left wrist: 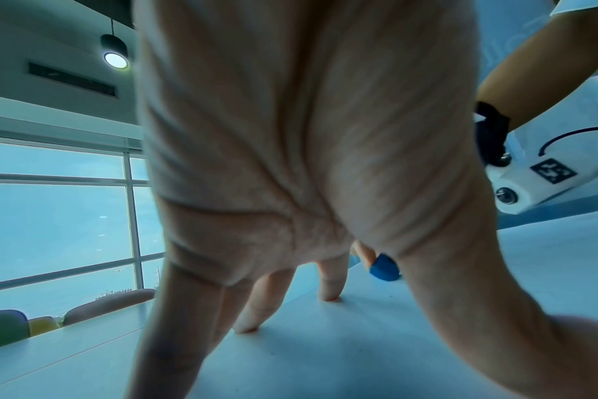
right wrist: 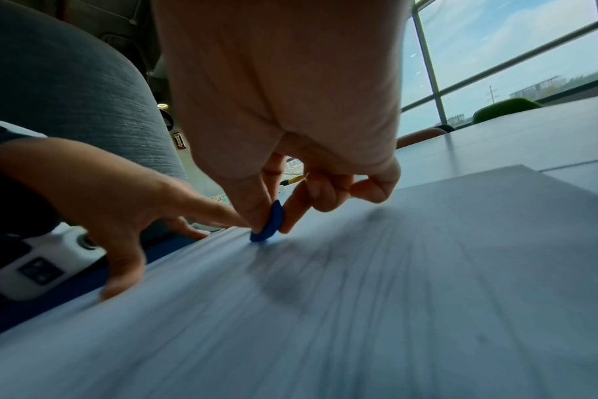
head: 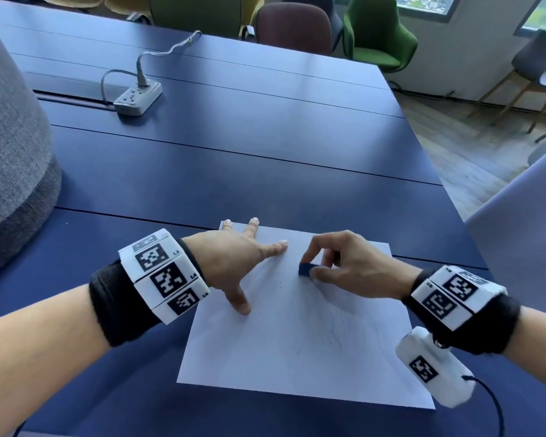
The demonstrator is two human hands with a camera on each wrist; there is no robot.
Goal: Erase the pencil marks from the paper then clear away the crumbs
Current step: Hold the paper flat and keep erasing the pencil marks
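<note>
On the paper, far half: eraser (head: 305, 269), pinched by right hand (head: 344, 263), touching the sheet.
Paper (head: 265, 357): flat on blue table (head: 234, 171); faint pencil marks (head: 338, 329) nearer the person, unerased.
Left hand (head: 234, 263): fingers spread, pressing the paper's far-left corner.
Risk: hard strokes may crease or tear paper if left hand slips.
Beyond paper: power strip (head: 137, 99), well apart; no obstruction.
</note>
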